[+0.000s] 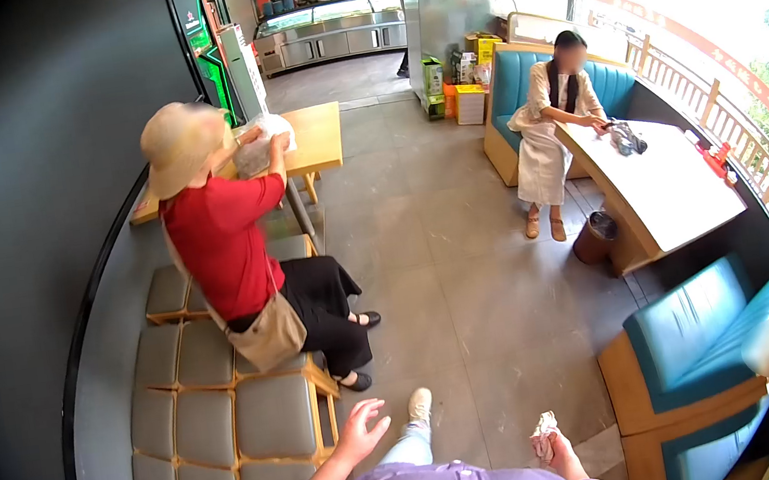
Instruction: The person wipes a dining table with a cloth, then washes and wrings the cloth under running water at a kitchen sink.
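My left hand (363,433) is at the lower middle, its fingers apart and nothing in it, near the corner of the grey cushioned stools (275,418). Lower right, my right hand (563,457) holds a crumpled whitish cloth or tissue (545,434), which sticks up beyond the fingers. Between the two hands, one light shoe (420,405) shows on the grey tiled floor (469,326).
A person in a red top (226,232) sits on the left, handling a plastic bag at a wooden table (318,137). Another person (545,131) sits right, at a white-topped table (679,191). A bin (595,237) and blue benches (697,325) flank the aisle.
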`<state>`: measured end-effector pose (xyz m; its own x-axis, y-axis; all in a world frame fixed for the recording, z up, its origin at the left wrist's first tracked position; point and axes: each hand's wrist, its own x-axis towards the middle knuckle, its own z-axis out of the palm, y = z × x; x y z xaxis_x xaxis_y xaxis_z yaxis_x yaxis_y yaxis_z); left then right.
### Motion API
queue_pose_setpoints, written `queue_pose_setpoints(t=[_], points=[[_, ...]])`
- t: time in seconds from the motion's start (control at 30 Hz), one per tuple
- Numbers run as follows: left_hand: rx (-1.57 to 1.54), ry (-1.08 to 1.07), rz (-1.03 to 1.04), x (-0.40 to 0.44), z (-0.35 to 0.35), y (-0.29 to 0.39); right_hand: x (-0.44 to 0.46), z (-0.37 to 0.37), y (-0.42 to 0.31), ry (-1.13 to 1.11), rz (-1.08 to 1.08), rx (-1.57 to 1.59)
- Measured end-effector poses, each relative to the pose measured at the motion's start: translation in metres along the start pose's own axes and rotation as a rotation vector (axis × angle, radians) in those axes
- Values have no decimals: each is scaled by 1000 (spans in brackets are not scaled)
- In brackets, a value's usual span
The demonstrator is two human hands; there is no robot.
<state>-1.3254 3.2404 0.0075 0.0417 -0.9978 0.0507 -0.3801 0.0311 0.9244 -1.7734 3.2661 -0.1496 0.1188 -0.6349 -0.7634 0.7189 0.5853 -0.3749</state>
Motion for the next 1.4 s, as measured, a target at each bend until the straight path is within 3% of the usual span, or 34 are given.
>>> queue_pose_setpoints(t=[0.1, 0.13, 0.17, 0.2, 0.33, 0.5, 0.63, 0.77, 0.83, 0.93, 1.03, 1.07, 1.2, 1.27, 1.3, 1.4], points=[[-43, 9, -30, 129, -9, -13, 45, 45, -26, -80, 68, 171], [-70, -15, -87, 167, -2, -16, 42, 64, -35, -97, -60, 62], [-75, -34, -3, 212, 0, -12, 74, 51, -44, -294, -42, 3], [-85, -75, -30, 254, 0, 12, 84, 71, -61, -225, -73, 10], [-72, -188, 245, 424, 15, 47, 154, 161, -135, -24, -79, 67], [-92, -231, 217, 602, 48, 26, 275, 250, -239, 51, -85, 58], [-61, -211, 33, 716, 48, 3, 395, 341, -349, 1, -62, -46], [-49, -73, 29, 818, 7, -9, 546, 482, -487, -238, -44, -379], [-108, 88, -78, 871, -22, -16, 663, 575, -550, -81, 83, -524], [-124, 257, -160, 956, -50, -43, 770, 724, -604, -108, -48, -521], [-66, 177, -313, 1067, -76, -74, 860, 820, -642, -226, 62, -484], [-33, 165, -238, 1111, -81, -84, 882, 846, -653, -222, 28, -471], [-41, 112, -65, 1292, -117, -61, 931, 870, -674, -107, 216, -363], [-30, 89, 9, 1376, -137, -52, 937, 874, -687, -227, 175, -221], [-25, 77, 78, 1422, -147, -49, 943, 884, -690, -113, 49, -207], [1, 63, 119, 1541, -168, -70, 980, 932, -705, -4, 42, -160]])
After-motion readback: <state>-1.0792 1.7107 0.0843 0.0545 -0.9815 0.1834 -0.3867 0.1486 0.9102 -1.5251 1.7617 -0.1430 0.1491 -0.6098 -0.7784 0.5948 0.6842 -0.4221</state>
